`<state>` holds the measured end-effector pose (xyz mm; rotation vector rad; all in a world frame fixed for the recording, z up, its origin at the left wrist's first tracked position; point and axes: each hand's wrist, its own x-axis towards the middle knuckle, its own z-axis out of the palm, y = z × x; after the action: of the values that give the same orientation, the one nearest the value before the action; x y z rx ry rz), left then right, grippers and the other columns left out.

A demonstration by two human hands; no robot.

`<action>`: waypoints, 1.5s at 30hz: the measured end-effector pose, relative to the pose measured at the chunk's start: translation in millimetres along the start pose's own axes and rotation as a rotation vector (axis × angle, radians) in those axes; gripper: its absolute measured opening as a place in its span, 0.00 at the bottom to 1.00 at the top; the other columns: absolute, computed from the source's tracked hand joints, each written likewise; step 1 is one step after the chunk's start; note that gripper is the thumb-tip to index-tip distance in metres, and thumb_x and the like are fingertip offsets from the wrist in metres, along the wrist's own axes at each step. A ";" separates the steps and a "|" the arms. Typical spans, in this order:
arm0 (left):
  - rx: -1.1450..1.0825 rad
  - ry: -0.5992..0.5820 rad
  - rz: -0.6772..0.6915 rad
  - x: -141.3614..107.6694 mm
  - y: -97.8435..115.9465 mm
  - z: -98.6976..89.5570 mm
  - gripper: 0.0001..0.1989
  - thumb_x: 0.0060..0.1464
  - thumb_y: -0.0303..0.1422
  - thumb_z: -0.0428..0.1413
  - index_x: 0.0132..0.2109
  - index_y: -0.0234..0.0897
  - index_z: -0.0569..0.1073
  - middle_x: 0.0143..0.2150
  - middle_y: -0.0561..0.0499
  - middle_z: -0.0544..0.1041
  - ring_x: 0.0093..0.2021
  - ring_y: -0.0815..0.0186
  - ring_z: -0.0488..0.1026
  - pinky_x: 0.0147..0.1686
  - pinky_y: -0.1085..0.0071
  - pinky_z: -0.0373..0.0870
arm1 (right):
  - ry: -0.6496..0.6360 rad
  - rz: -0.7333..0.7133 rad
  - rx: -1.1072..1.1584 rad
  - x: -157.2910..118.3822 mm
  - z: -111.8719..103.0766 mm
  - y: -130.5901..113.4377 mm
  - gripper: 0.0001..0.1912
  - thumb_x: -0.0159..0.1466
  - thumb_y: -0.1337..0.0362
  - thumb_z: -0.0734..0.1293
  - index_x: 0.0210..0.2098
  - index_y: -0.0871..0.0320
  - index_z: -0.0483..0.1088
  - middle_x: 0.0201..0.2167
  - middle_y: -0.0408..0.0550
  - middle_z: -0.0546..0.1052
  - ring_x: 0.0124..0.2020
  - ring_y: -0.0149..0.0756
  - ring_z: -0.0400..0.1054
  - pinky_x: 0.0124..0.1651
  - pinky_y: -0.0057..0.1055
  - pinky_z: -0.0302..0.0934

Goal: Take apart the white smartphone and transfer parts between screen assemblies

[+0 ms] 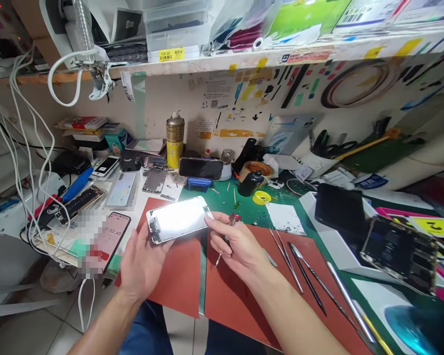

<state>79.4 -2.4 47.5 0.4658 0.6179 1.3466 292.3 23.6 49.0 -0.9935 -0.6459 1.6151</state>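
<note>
A phone screen assembly [181, 220], its bright silvery back face up with a white rim and small flex parts at the left end, is tilted above the red mat [177, 291]. My left hand [144, 264] supports it from below and at its left end, the fingers partly hidden beneath. My right hand [239, 241] pinches the right end of the screen with thumb and forefinger. Its other fingers are curled round a small screwdriver [236, 217] with a red cap, whose thin tip points down towards the mat.
Tweezers [286, 259] and several slim pry tools [307, 276] lie right of my right hand. An opened phone [399, 254] rests on a white box at the right. A phone showing a timer [113, 234] lies left. A spray can [175, 140] stands behind, under a loaded shelf [222, 66].
</note>
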 end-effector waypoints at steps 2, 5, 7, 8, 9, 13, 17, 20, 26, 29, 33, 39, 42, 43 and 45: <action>-0.023 -0.080 0.077 -3.3 -9.3 1.9 0.24 0.68 0.46 0.56 0.64 0.40 0.76 0.69 0.42 0.73 0.72 0.48 0.65 0.69 0.51 0.65 | -0.010 0.008 -0.022 0.0 0.9 3.9 0.21 0.56 0.54 0.82 0.39 0.61 0.76 0.12 0.30 0.58 0.13 0.18 0.41 0.22 0.27 0.34; 0.034 -0.075 0.139 -1.3 -23.1 6.3 0.26 0.63 0.32 0.63 0.67 0.49 0.73 0.67 0.47 0.76 0.71 0.52 0.67 0.71 0.50 0.61 | -0.042 0.028 -0.086 0.0 2.4 10.0 0.23 0.55 0.53 0.82 0.40 0.60 0.75 0.14 0.31 0.62 0.12 0.18 0.42 0.21 0.28 0.31; 0.074 -0.004 0.164 3.5 -29.1 10.6 0.30 0.60 0.28 0.65 0.67 0.52 0.71 0.64 0.48 0.78 0.69 0.54 0.70 0.71 0.51 0.61 | -0.093 0.044 -0.161 -0.7 3.2 13.2 0.23 0.56 0.50 0.82 0.40 0.59 0.74 0.14 0.31 0.63 0.12 0.18 0.43 0.22 0.29 0.31; 0.080 0.035 0.178 6.2 -30.6 12.9 0.30 0.60 0.28 0.65 0.67 0.51 0.71 0.63 0.48 0.79 0.68 0.54 0.71 0.70 0.51 0.62 | -0.125 0.048 -0.215 -1.3 3.5 14.2 0.23 0.57 0.48 0.81 0.39 0.59 0.74 0.14 0.31 0.63 0.12 0.19 0.44 0.22 0.30 0.31; 0.078 0.075 0.193 8.7 -31.0 14.9 0.29 0.60 0.30 0.66 0.67 0.50 0.72 0.63 0.47 0.80 0.67 0.54 0.72 0.69 0.52 0.63 | -0.149 0.047 -0.274 -2.1 3.5 14.9 0.23 0.58 0.47 0.80 0.37 0.59 0.74 0.14 0.32 0.62 0.13 0.20 0.45 0.22 0.30 0.31; 0.119 0.256 0.222 10.5 -24.1 15.4 0.25 0.59 0.36 0.68 0.62 0.41 0.76 0.59 0.43 0.82 0.63 0.53 0.76 0.65 0.57 0.68 | -0.140 0.002 -0.427 -6.5 2.8 13.6 0.25 0.64 0.41 0.74 0.34 0.59 0.75 0.12 0.33 0.59 0.15 0.23 0.45 0.23 0.31 0.35; 0.213 0.301 0.067 -1.7 -12.1 5.2 0.23 0.58 0.40 0.68 0.58 0.39 0.77 0.52 0.42 0.85 0.54 0.51 0.81 0.54 0.58 0.77 | -0.230 -0.018 -0.441 -12.0 3.7 9.8 0.24 0.65 0.41 0.73 0.34 0.58 0.78 0.11 0.35 0.59 0.16 0.26 0.48 0.23 0.30 0.40; 0.266 0.264 -0.074 -10.3 -6.9 -2.8 0.19 0.58 0.41 0.67 0.52 0.37 0.78 0.45 0.42 0.86 0.46 0.50 0.84 0.42 0.62 0.80 | -0.316 -0.001 -0.470 -15.0 7.5 8.6 0.22 0.63 0.44 0.75 0.34 0.58 0.80 0.19 0.43 0.72 0.18 0.27 0.53 0.22 0.30 0.45; 0.195 0.142 -0.285 -14.1 -8.0 -3.8 0.20 0.62 0.42 0.63 0.55 0.36 0.77 0.46 0.39 0.85 0.42 0.49 0.85 0.43 0.57 0.81 | -0.244 -0.092 -0.365 -15.8 14.9 5.9 0.15 0.63 0.50 0.77 0.36 0.57 0.81 0.29 0.49 0.80 0.31 0.39 0.73 0.32 0.34 0.65; 0.185 0.093 -0.368 -13.6 -8.1 1.3 0.24 0.61 0.44 0.62 0.57 0.32 0.77 0.44 0.36 0.85 0.41 0.46 0.85 0.44 0.54 0.80 | -0.197 -0.084 -0.394 -15.5 14.9 3.4 0.15 0.64 0.50 0.75 0.36 0.57 0.81 0.26 0.47 0.77 0.22 0.31 0.63 0.23 0.30 0.55; 0.163 0.038 -0.438 -9.5 -7.9 3.6 0.27 0.64 0.47 0.57 0.56 0.26 0.79 0.46 0.32 0.85 0.44 0.47 0.84 0.49 0.54 0.78 | -0.120 -0.087 -0.419 -12.3 11.5 3.2 0.17 0.63 0.49 0.75 0.32 0.58 0.78 0.25 0.45 0.75 0.17 0.24 0.51 0.20 0.30 0.44; 0.050 0.060 -0.383 0.5 -6.7 2.6 0.27 0.66 0.46 0.53 0.61 0.30 0.78 0.58 0.36 0.82 0.55 0.46 0.80 0.56 0.55 0.75 | -0.002 0.027 -0.453 -8.1 2.5 4.5 0.25 0.58 0.43 0.77 0.26 0.57 0.70 0.21 0.39 0.67 0.17 0.24 0.49 0.21 0.29 0.39; 0.076 0.086 -0.365 0.4 -6.3 1.9 0.27 0.67 0.47 0.53 0.61 0.31 0.78 0.59 0.36 0.81 0.55 0.46 0.80 0.56 0.55 0.76 | -0.055 0.024 -0.452 -10.4 1.9 2.8 0.21 0.59 0.45 0.77 0.33 0.57 0.73 0.26 0.41 0.70 0.20 0.25 0.54 0.23 0.29 0.42; 0.093 0.085 -0.372 -0.5 -6.5 1.3 0.28 0.67 0.48 0.52 0.60 0.30 0.79 0.58 0.36 0.82 0.53 0.47 0.81 0.54 0.56 0.77 | -0.065 0.015 -0.450 -11.5 2.7 2.0 0.21 0.60 0.46 0.77 0.33 0.57 0.74 0.27 0.41 0.71 0.20 0.25 0.54 0.23 0.29 0.42; 0.123 0.054 -0.402 -2.8 -7.1 -0.2 0.31 0.67 0.51 0.50 0.58 0.28 0.80 0.54 0.34 0.83 0.45 0.49 0.83 0.47 0.58 0.79 | -0.075 -0.011 -0.448 -13.8 5.5 0.5 0.19 0.60 0.48 0.77 0.32 0.58 0.75 0.27 0.41 0.71 0.19 0.24 0.52 0.22 0.30 0.41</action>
<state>84.2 -6.4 43.2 0.3802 0.7962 0.9448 288.2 10.7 55.2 -1.2501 -1.0945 1.5341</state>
